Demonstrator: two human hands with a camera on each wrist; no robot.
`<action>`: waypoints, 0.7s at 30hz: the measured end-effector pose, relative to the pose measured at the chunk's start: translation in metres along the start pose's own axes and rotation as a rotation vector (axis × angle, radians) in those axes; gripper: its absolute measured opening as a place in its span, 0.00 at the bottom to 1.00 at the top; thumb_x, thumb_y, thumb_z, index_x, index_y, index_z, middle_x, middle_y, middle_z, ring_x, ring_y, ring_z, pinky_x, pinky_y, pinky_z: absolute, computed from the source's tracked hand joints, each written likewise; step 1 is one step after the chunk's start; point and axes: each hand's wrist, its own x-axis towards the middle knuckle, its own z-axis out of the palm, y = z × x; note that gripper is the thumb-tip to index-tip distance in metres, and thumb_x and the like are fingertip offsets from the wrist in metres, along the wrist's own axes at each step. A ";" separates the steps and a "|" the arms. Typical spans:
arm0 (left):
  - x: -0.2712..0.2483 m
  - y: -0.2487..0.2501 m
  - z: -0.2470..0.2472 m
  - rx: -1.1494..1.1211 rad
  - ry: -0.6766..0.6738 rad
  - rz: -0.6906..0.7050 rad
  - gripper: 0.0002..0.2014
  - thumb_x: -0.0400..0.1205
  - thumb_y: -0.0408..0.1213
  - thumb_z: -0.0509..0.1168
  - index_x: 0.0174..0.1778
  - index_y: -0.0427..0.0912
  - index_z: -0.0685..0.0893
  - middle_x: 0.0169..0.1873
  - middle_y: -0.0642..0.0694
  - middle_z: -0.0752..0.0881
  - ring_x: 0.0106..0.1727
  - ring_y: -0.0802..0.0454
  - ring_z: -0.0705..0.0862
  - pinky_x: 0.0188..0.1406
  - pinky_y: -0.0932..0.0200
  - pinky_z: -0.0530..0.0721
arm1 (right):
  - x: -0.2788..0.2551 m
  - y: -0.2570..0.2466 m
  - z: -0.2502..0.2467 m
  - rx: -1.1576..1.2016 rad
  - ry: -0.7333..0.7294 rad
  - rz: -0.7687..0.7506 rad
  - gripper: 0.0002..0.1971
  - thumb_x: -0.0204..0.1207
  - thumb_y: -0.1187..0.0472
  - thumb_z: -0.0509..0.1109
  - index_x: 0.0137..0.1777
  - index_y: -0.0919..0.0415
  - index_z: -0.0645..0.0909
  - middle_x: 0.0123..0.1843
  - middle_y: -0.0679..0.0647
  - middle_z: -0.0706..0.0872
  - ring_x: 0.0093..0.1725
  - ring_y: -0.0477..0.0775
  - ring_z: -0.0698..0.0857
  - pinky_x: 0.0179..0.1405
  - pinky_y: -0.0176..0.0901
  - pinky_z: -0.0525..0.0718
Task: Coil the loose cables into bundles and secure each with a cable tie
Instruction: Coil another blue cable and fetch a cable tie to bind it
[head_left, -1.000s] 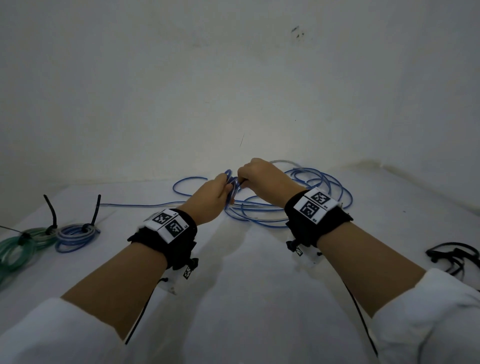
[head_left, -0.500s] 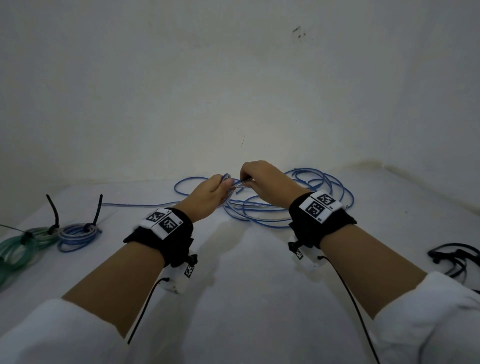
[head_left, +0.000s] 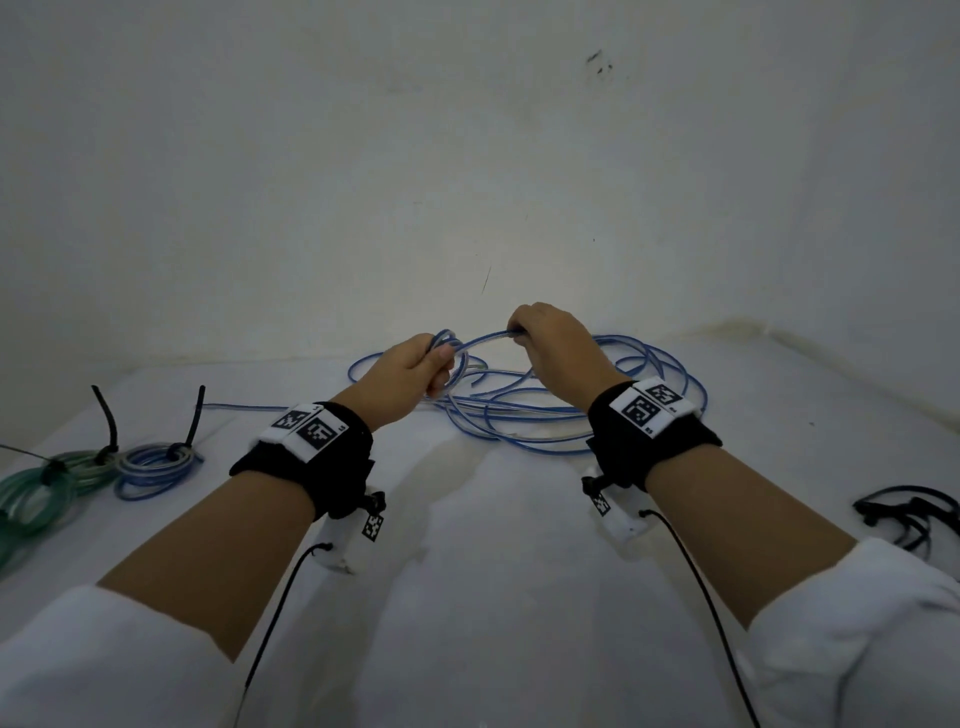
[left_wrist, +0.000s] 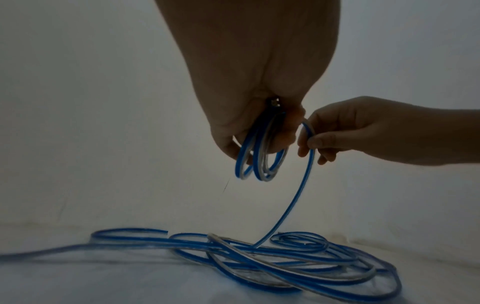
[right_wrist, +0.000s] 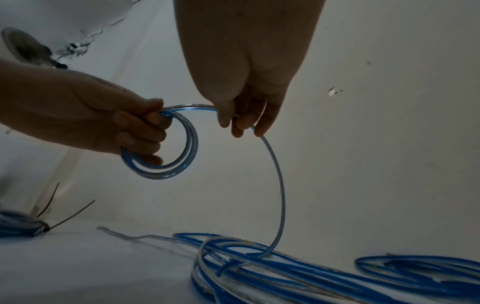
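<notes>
A long blue and clear cable (head_left: 561, 410) lies in loose loops on the white table (head_left: 493, 597) in front of me. My left hand (head_left: 415, 371) grips a small coil (right_wrist: 166, 148) of a few turns of it, held above the table. My right hand (head_left: 545, 343) pinches the strand (right_wrist: 275, 164) that runs from that coil down to the pile (left_wrist: 259, 259). In the left wrist view the coil (left_wrist: 259, 156) hangs below my left hand (left_wrist: 249, 131), and my right hand (left_wrist: 314, 142) holds the strand just beside it.
At the left lie a tied blue coil (head_left: 156, 465) and tied green coils (head_left: 36, 493), black cable tie tails sticking up (head_left: 106, 421). A heap of black ties (head_left: 914, 514) sits at the right edge. A white wall (head_left: 467, 182) stands behind the table.
Both hands have risen and drawn apart. My right hand has pulled a length of strand out to the right, arching between the hands; before, they were touching.
</notes>
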 end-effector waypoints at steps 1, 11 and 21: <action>-0.001 0.000 0.000 -0.048 0.015 -0.008 0.14 0.87 0.32 0.50 0.35 0.41 0.70 0.27 0.47 0.70 0.22 0.64 0.70 0.30 0.67 0.73 | 0.000 0.003 -0.001 0.012 0.007 0.018 0.07 0.81 0.70 0.60 0.53 0.69 0.79 0.48 0.64 0.83 0.46 0.62 0.80 0.44 0.45 0.73; 0.002 0.013 -0.001 -0.265 0.122 0.020 0.14 0.87 0.32 0.50 0.36 0.42 0.73 0.25 0.53 0.75 0.24 0.64 0.72 0.28 0.71 0.74 | 0.000 0.006 -0.002 0.020 0.080 0.115 0.06 0.80 0.69 0.60 0.53 0.63 0.78 0.48 0.59 0.85 0.48 0.60 0.77 0.45 0.57 0.79; 0.002 0.025 -0.002 -0.563 0.237 0.061 0.13 0.88 0.34 0.50 0.41 0.39 0.76 0.26 0.53 0.87 0.28 0.59 0.84 0.34 0.66 0.83 | -0.002 -0.004 0.001 0.143 0.021 0.250 0.08 0.80 0.71 0.58 0.56 0.67 0.76 0.49 0.66 0.83 0.46 0.64 0.82 0.46 0.58 0.82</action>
